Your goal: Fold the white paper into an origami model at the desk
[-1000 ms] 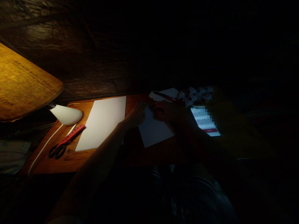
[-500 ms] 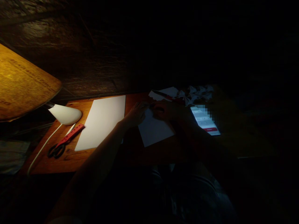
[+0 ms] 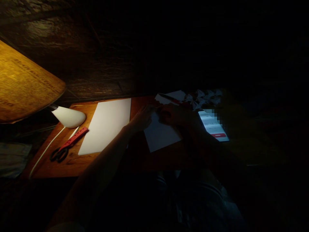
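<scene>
In dim light, my left hand (image 3: 143, 118) and my right hand (image 3: 175, 115) meet at the upper edge of a white paper sheet (image 3: 160, 134), which both appear to grip. My right hand lies mostly in shadow, so its fingers are hard to make out. The sheet lies tilted on a wooden table (image 3: 72, 164). To the left of my left hand is a larger white sheet (image 3: 105, 127), flat on the wood and apart from my hand.
Scissors with black loops and a red part (image 3: 70, 143) lie at the table's left. A white lamp (image 3: 69, 117) with a woven shade (image 3: 24, 80) overhangs that corner. Right of my hands glows a phone (image 3: 213, 126). Crumpled white material (image 3: 205, 98) lies behind it.
Both hands stay at the sheet's upper edge with only slight shifts. The whole view has moved a little.
</scene>
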Demonstrator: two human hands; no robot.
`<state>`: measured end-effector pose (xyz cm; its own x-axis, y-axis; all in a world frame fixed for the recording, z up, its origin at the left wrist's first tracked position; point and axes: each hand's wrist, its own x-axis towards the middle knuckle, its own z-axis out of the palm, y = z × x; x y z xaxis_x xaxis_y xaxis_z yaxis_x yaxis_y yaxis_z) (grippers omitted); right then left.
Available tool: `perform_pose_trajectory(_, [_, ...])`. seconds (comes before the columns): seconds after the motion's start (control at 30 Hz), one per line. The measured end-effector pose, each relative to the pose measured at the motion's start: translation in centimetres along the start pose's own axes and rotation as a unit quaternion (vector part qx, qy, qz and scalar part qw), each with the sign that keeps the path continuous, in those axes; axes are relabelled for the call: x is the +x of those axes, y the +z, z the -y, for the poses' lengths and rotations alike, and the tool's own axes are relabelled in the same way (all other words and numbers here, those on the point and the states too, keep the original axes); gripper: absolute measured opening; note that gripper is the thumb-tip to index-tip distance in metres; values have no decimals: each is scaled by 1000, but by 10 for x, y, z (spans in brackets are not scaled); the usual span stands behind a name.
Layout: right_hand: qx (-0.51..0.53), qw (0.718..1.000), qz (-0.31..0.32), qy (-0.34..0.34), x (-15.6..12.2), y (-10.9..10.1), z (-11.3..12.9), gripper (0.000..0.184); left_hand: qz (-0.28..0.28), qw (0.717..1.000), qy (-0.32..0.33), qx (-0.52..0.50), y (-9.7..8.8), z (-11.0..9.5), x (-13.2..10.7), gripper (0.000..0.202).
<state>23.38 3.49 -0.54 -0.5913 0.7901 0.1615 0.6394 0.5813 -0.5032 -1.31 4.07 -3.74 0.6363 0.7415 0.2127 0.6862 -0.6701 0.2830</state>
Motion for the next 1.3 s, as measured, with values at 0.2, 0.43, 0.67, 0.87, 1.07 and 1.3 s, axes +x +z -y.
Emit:
perform_pose_trajectory(0.2, [5,1000,-8,-5,-1,-3,3,37,16,1000,14,11,-3,-2,1,64])
perform_pose_trajectory(0.43, [31,999,-29,-33,1,6,-8,29,17,1000,16,17,0,1,1,69])
perform_pose_trajectory(0.67, [41,997,-29,-63,0,7,-14,19,6,1000,26,-5,3,7,0,63])
perform_pose_trajectory(0.87, [1,998,-24,-56,1,6,-10,20,2,1000,23,-13,3,7,0,63])
perform_pose_trajectory(1.07, [19,998,-19,-52,2,6,-9,24,-2,1000,4,-13,3,-1,0,51])
perform_pose_trajectory(1.3, [42,997,-19,-54,1,5,-11,28,-30,999,-38,-16,9,-11,3,37])
